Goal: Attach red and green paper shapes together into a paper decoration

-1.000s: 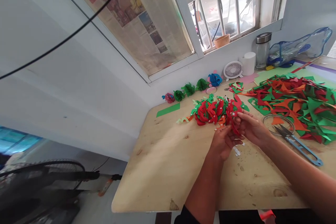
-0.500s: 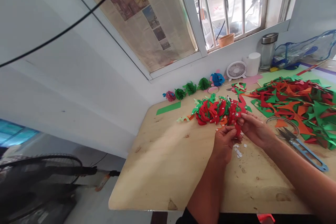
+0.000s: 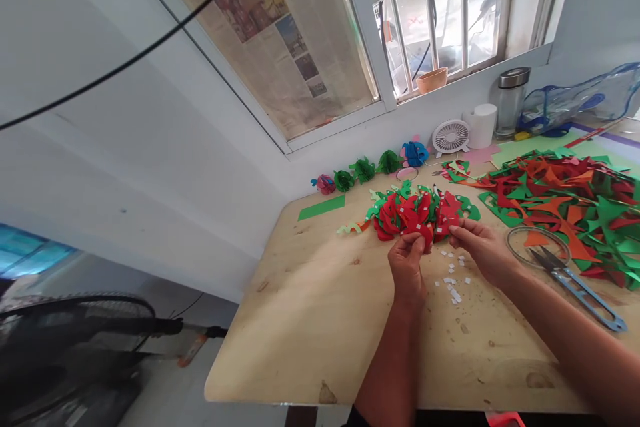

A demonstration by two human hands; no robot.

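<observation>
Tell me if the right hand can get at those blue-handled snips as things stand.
Likely yes. The snips lie beside the right forearm, and nothing visible covers their handle. The right hand looks pinched shut at the red paper, though, so it may need freeing first.

Along the back edge of the surface [image 3: 300, 320] stand five paper figures [image 3: 365, 171]: one pink, three green, one blue. Further right along that edge are one fan [image 3: 451, 137], one white cylinder [image 3: 483, 125] and one bottle [image 3: 511, 110]. The surface also carries two rings [image 3: 508, 240], one pair of snips [image 3: 564, 272] and, by the back left corner, one green strip [image 3: 321, 207]. Red cutouts [image 3: 387, 219] overlap too much to count.
</observation>
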